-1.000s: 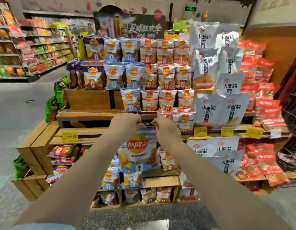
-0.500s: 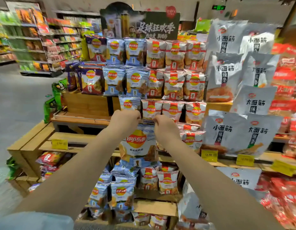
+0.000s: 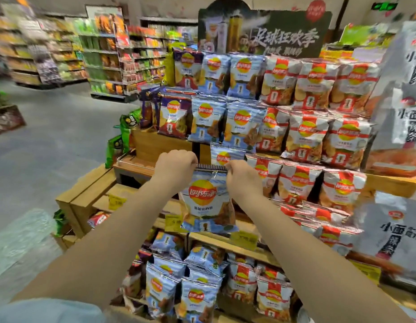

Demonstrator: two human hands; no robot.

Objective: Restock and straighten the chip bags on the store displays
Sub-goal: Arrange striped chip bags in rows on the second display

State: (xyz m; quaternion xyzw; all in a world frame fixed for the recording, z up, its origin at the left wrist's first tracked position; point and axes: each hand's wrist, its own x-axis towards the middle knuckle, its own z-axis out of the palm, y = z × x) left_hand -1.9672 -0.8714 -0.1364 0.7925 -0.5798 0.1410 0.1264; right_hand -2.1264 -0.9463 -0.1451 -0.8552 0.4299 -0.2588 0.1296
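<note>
Raised since earlier: blue bag (image 3: 208,201), now before the middle shelf | left hand (image 3: 176,169) pinches its top-left corner | right hand (image 3: 243,179) pinches top-right | bag hangs upright | wooden display (image 3: 155,145) tiers hold blue, red bags.

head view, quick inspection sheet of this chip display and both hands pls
surface: tiered wooden display, yellow price tags on the shelf edges
job's things: blue chip bag held upright by its top seal in front of the middle tier; blue, red-and-white and purple bags stand in rows above
clutter: loose blue bags heaped in the bottom bin
grippers: left hand and right hand each pinch a top corner of the held bag
cables: nothing seen
surroundings: grey floor, stocked aisle shelves behind, large white snack bags at right
</note>
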